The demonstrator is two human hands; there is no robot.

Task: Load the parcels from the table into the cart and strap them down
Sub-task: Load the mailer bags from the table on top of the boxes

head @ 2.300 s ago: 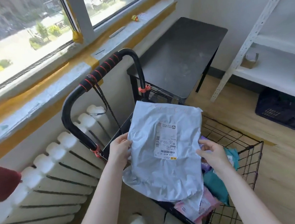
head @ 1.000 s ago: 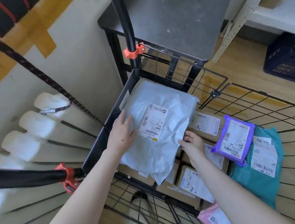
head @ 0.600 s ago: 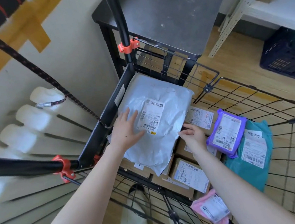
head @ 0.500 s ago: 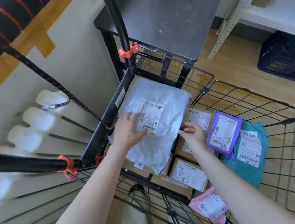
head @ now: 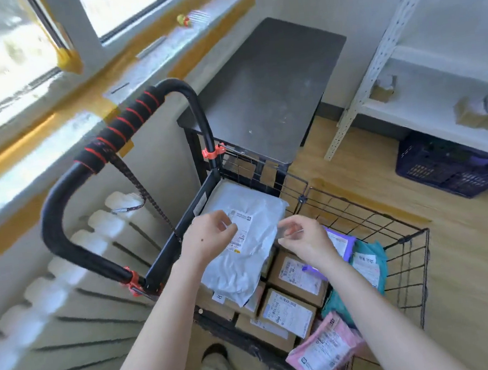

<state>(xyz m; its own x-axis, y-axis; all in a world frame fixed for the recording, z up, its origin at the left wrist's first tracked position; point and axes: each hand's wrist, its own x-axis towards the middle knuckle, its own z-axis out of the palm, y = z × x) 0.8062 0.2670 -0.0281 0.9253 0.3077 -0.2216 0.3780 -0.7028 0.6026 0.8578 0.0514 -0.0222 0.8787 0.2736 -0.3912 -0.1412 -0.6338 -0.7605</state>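
Both hands have lifted off the grey mailer since half a second ago, and my view has pulled back and upward, bringing the cart handle and window back into sight. My left hand (head: 209, 239) hovers above the left part of the grey mailer (head: 243, 245), fingers loosely curled, gripping nothing. My right hand (head: 305, 238) hovers beside it over the mailer's right edge, fingers likewise slack and free of any parcel.

Nearest to me, a pink mailer (head: 324, 353) leans at the cart's near right corner. Just beyond it, brown cardboard boxes (head: 287, 310) with white labels lie packed side by side on the cart floor. A teal bag (head: 370, 264) sits against the right wire wall, with a purple mailer (head: 342, 242) partly on top of it, partly hidden by my right wrist. The grey mailer lies flat on top of the boxes in the far left corner of the wire cart (head: 414, 272), label upward.

A dark strap (head: 140, 190) hangs from the padded cart handle (head: 126, 125) down to the cart frame, its hook dangling loose beside the radiator (head: 65, 281). Behind the cart stands the dark surface (head: 265, 91), bare of parcels. Farther right, white shelving (head: 440, 107) stands over a dark crate (head: 447, 166) on the floor.
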